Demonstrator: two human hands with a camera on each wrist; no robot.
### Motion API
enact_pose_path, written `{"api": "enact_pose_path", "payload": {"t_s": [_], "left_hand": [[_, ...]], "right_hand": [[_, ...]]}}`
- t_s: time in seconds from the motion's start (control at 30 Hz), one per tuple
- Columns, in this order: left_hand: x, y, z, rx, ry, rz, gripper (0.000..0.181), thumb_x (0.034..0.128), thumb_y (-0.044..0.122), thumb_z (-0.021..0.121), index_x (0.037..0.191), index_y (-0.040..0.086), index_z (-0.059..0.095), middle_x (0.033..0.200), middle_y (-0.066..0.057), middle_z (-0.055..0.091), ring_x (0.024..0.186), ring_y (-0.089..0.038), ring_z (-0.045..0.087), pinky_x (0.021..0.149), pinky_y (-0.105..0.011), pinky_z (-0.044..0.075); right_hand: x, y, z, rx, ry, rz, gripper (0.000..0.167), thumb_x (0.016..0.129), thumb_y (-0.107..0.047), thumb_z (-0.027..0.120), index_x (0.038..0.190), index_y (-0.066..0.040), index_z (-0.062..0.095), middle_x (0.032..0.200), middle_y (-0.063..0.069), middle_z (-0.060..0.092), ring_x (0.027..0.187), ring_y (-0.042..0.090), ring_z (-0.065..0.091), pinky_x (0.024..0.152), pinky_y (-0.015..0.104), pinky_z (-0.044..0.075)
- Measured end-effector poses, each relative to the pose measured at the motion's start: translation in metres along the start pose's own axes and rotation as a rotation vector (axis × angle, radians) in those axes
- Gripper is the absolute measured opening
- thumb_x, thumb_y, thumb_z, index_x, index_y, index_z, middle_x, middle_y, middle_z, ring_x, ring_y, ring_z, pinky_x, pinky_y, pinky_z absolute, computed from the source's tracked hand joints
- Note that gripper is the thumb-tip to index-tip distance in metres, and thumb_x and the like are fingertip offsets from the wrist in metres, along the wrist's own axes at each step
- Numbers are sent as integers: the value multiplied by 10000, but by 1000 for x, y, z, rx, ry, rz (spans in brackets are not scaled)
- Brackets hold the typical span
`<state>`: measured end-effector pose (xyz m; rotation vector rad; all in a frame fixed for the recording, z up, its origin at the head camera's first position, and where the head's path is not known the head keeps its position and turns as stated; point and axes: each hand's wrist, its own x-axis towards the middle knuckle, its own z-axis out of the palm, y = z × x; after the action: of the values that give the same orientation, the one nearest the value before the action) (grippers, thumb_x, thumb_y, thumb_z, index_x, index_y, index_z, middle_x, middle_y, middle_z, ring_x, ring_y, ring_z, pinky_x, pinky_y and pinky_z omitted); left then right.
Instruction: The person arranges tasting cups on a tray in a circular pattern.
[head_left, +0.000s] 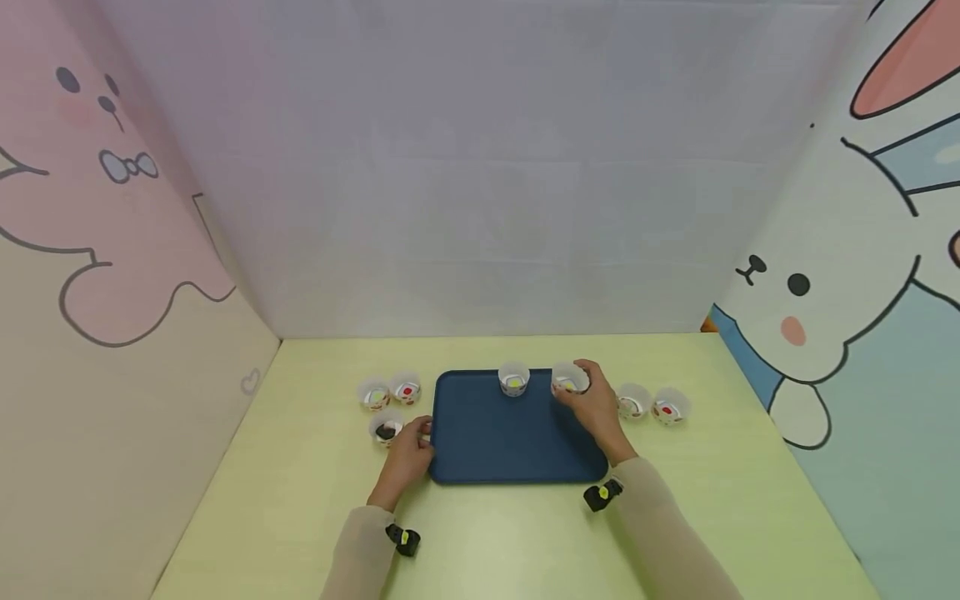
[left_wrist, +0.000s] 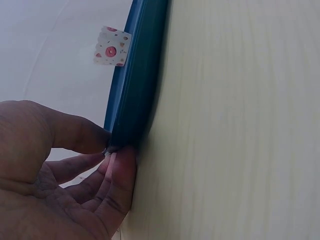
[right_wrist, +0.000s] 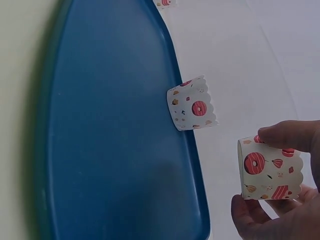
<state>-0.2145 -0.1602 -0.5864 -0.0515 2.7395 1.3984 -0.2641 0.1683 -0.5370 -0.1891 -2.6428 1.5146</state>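
Observation:
My left hand pinches the left rim of a blue tray; in the left wrist view the thumb lies on the rim with fingers beneath it. Over the tray's far right corner, my right hand holds a white paper baking cup printed with pink doughnuts, thumb on one side and fingers on the other. The held cup appears apart from the tray in the right wrist view. Another such paper cup, with something yellow inside, stands on the tray near the middle of its far edge.
Left of the tray stand paper cups with a yellowish item, a red item and a dark item. To its right are two more cups, one beside another with red inside. A pale wall rises behind the table.

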Motion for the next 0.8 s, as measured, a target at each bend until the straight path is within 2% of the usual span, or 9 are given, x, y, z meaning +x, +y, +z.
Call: {"api": "enact_pose_path", "payload": {"t_s": [0.3,0.57,0.8], "left_hand": [[3,-2,2,3,-10,-15,510,825,-47,554,1333,-5,552,1132,-148,632,889,-193,608,721,-329,497],[3,-3,2,6,-9,4,504,826,-44,552,1329,-7,554,1134,-154,633,884,-188,604,732,-335,492],[3,-3,1,1,-11,-11,511,828,-36,554,1337,3,552,1144,-147,634,884,-182,604,732,-330,492]], "right_hand": [[4,3,12,0,-6,-11,645,820,-184,770,1377,-78,461,1292,222,595,1003,342,635,819,449,507],[6,2,26,-34,6,-12,634,806,-190,783,1355,-81,485,1281,218,603,1029,358,619,843,493,504],[8,4,34,-69,-6,-11,625,800,-196,783,1337,-58,495,1258,245,597,1028,376,604,850,506,496]]}}
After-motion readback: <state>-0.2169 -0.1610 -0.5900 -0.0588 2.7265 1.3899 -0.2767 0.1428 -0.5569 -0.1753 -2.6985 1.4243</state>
